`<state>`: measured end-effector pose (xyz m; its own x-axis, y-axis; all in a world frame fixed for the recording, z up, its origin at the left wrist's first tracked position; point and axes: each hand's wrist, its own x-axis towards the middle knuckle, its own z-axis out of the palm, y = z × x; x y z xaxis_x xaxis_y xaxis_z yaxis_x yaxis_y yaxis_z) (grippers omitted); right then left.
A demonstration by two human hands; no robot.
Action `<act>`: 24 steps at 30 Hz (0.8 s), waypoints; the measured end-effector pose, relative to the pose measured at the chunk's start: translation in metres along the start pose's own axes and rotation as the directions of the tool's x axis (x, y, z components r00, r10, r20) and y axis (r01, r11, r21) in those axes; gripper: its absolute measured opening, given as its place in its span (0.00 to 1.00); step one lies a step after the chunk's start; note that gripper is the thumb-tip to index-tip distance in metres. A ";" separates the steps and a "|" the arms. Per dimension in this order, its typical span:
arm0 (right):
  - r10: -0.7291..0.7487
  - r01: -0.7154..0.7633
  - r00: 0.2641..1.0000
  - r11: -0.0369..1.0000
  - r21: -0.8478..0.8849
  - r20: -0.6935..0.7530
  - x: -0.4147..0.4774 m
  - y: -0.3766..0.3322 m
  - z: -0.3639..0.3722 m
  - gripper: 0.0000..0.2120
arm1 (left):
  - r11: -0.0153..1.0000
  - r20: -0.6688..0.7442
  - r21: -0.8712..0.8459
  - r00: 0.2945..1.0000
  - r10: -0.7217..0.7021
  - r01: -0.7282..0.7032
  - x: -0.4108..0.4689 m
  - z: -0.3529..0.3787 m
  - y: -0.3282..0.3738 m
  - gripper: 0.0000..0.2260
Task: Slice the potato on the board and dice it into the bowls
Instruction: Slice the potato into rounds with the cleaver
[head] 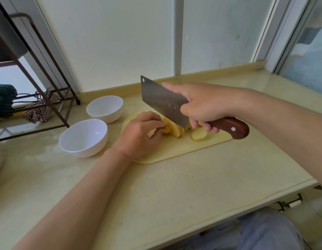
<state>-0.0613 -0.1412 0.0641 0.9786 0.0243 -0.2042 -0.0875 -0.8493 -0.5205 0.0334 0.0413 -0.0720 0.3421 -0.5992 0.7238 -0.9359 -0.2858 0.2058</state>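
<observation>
A pale yellow cutting board (176, 150) lies on the counter. On it sits a peeled potato (171, 129), partly cut into slices that lean together. My left hand (140, 136) holds the potato with curled fingers from its left side. My right hand (205, 105) grips the wooden handle of a cleaver (163, 101), forefinger laid along the blade's spine. The blade's lower corner rests at the potato's right end. One loose slice (199, 134) lies flat on the board to the right. Two empty white bowls stand left of the board, a near bowl (83, 138) and a far bowl (105, 108).
A dark metal rack (39, 83) stands at the back left with patterned cloth (39, 110) and a green item under it. Frosted window panes rise behind the counter. The counter's front edge (228, 212) runs at the lower right, with my lap below it.
</observation>
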 end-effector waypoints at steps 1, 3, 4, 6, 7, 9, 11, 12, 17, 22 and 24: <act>-0.003 0.003 1.000 1.000 0.000 -0.003 -0.001 -0.001 -0.001 0.43 | 1.000 -0.001 -0.001 1.000 0.001 -0.001 0.000 0.000 0.001 0.05; -0.010 0.010 1.000 1.000 -0.010 -0.002 -0.002 -0.003 -0.001 0.43 | 1.000 -0.005 -0.003 1.000 0.000 0.000 0.001 0.000 0.001 0.05; -0.012 0.012 1.000 1.000 -0.016 0.001 -0.003 -0.004 -0.001 0.43 | 1.000 -0.009 -0.004 1.000 -0.001 0.001 0.001 0.000 0.001 0.05; -0.012 0.013 1.000 1.000 -0.022 0.005 -0.004 -0.005 0.000 0.43 | 1.000 -0.013 -0.001 1.000 -0.008 0.008 0.001 0.000 0.002 0.05; -0.012 0.012 1.000 1.000 -0.021 0.007 -0.005 -0.005 0.000 0.43 | 1.000 -0.013 -0.001 1.000 -0.010 0.010 0.000 0.000 0.002 0.04; -0.010 0.010 1.000 1.000 -0.024 0.016 -0.005 -0.005 0.001 0.42 | 1.000 -0.012 -0.004 1.000 -0.012 0.012 0.000 0.001 0.002 0.04; -0.003 0.004 1.000 1.000 -0.028 0.025 -0.006 -0.005 0.002 0.42 | 1.000 -0.008 -0.006 1.000 -0.012 0.012 0.000 0.000 0.001 0.04; 0.000 0.001 1.000 1.000 -0.029 0.027 -0.006 -0.004 0.003 0.42 | 1.000 -0.003 -0.007 1.000 -0.011 0.011 0.001 0.000 0.001 0.04; 0.000 0.001 1.000 1.000 -0.030 0.025 -0.006 -0.002 0.005 0.42 | 1.000 0.024 0.000 1.000 0.007 -0.007 0.001 -0.001 0.000 0.04; 0.014 -0.013 0.999 1.000 -0.024 0.034 -0.009 -0.002 0.005 0.42 | 1.000 0.032 -0.004 0.999 0.010 -0.010 0.001 0.000 -0.001 0.04; 0.024 -0.023 0.999 0.999 -0.033 0.038 -0.008 -0.003 0.006 0.42 | 1.000 0.031 -0.009 0.999 0.011 -0.011 0.002 0.000 -0.002 0.04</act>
<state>-0.0703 -0.1359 0.0623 0.9685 0.0240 -0.2479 -0.1035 -0.8664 -0.4884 0.0357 0.0405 -0.0713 0.3344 -0.6252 0.7052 -0.9402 -0.2729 0.2039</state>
